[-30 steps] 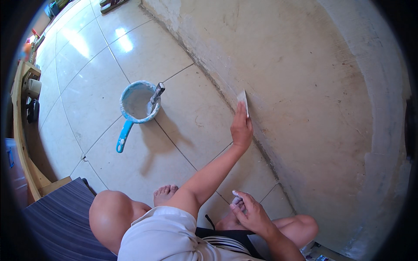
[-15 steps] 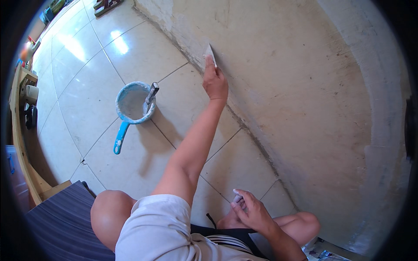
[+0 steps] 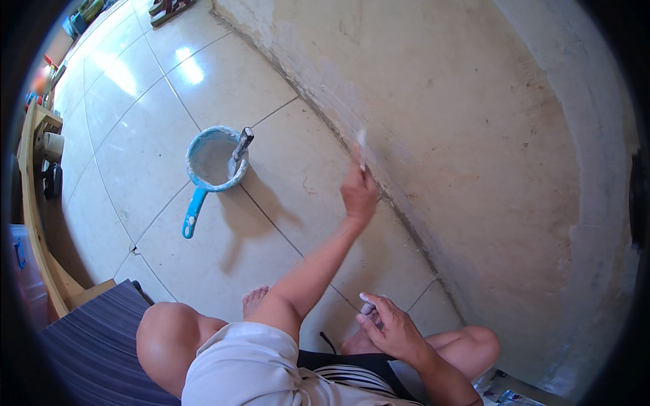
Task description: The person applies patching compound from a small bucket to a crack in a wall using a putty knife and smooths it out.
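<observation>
My left hand [image 3: 359, 195] reaches forward to the foot of the wall, fingers closed round a small putty knife [image 3: 362, 140]. Motion blurs the knife, and its whitish blade is up against the wall [image 3: 474, 169] just above the floor joint. My right hand [image 3: 396, 331] is held low over my bent leg, its fingers curled and smeared with pale putty; what sits between them, if anything, I cannot make out. On the tiles to the left stands a blue dipper [image 3: 196, 203] with grey-white putty inside and a crusted rim. Another putty knife [image 3: 242, 145] leans in it, handle up.
Glossy floor tiles [image 3: 128, 155] spread to the left of the wall. A dark striped mat or cushion [image 3: 101, 345] lies at lower left, beside a wooden frame [image 3: 32, 223] and a clear plastic box [image 3: 28, 271]. Sandals [image 3: 169, 9] lie at the far end.
My left hand has drawn the putty knife back toward me along the wall's foot, and the arm has bent. My right hand stays where it was.
</observation>
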Available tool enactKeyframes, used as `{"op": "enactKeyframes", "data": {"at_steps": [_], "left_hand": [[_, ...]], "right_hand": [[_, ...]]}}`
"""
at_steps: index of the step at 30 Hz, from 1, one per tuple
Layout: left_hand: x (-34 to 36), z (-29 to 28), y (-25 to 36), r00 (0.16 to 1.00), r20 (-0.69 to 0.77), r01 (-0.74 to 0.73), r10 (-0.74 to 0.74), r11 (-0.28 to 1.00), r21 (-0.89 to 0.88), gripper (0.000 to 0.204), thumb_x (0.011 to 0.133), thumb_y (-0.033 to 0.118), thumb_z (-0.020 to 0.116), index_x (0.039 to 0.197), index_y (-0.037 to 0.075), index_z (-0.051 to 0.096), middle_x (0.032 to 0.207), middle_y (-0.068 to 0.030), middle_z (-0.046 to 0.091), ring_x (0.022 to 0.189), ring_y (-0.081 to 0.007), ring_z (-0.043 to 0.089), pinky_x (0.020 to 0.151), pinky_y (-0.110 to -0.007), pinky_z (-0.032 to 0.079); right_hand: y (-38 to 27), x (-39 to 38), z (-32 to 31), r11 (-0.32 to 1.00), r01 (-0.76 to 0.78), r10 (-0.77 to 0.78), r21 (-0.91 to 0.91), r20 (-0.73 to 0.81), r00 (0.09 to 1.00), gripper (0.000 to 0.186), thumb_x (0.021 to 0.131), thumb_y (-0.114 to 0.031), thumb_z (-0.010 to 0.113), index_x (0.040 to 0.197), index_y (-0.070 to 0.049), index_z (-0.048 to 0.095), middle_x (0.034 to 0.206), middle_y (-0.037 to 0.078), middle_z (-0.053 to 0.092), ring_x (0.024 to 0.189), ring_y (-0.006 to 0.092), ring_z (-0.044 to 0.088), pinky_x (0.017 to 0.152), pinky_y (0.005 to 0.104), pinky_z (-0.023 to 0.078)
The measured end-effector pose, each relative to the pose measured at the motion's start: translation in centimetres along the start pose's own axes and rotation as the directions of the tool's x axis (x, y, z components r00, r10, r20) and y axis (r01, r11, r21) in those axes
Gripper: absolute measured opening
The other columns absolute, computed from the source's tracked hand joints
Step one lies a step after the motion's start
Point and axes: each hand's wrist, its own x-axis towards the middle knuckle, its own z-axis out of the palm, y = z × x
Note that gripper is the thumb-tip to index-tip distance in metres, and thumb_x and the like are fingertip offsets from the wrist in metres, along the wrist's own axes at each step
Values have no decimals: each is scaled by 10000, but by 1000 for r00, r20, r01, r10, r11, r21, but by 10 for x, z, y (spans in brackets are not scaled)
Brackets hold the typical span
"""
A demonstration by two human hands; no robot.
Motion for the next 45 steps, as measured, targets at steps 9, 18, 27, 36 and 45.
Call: {"op": "enactKeyframes", "data": {"at_steps": [9,18,27,36,45], "left_hand": [[167,-5,-55,975,-213,-19,61,981,193,483,912,50,526,1395,58,498,1358,-163,571,1160,-328,605,918,-403,509],[24,29,-12,983,-80,-160,168,983,94,611,866,-27,536,1458,72,423,1479,-173,442,1303,-325,502,1023,-404,466],[35,-1,-39,985,-58,162,-164,986,-43,527,915,20,515,1436,77,455,1358,-190,558,1187,-364,580,928,-403,500],[156,7,-80,986,-161,62,-48,995,79,494,914,37,502,1407,50,483,1394,-170,540,1235,-324,562,1004,-378,466],[-41,49,-19,995,65,77,-74,996,-35,641,862,-72,496,1476,83,401,1518,-143,406,1352,-324,454,1071,-372,422]], "right_hand": [[9,-2,4,1000,-30,30,3,-6,1000,435,918,-236,661,1253,2,521,944,175,644,854,319,644,845,421,495],[9,1,9,999,-39,39,-3,29,999,434,926,-250,652,1264,-8,525,1014,192,629,873,330,657,800,410,521],[1,1,2,999,-35,37,-29,61,997,446,932,-255,639,1272,5,514,1003,187,638,984,327,624,946,455,441],[-2,-19,4,991,-129,128,-37,-16,992,443,925,-225,654,1290,-12,521,1028,196,644,874,313,675,786,379,535],[15,-33,15,978,-209,209,24,24,978,453,938,-259,641,1292,-11,506,1002,192,651,850,319,674,781,421,532]]}}
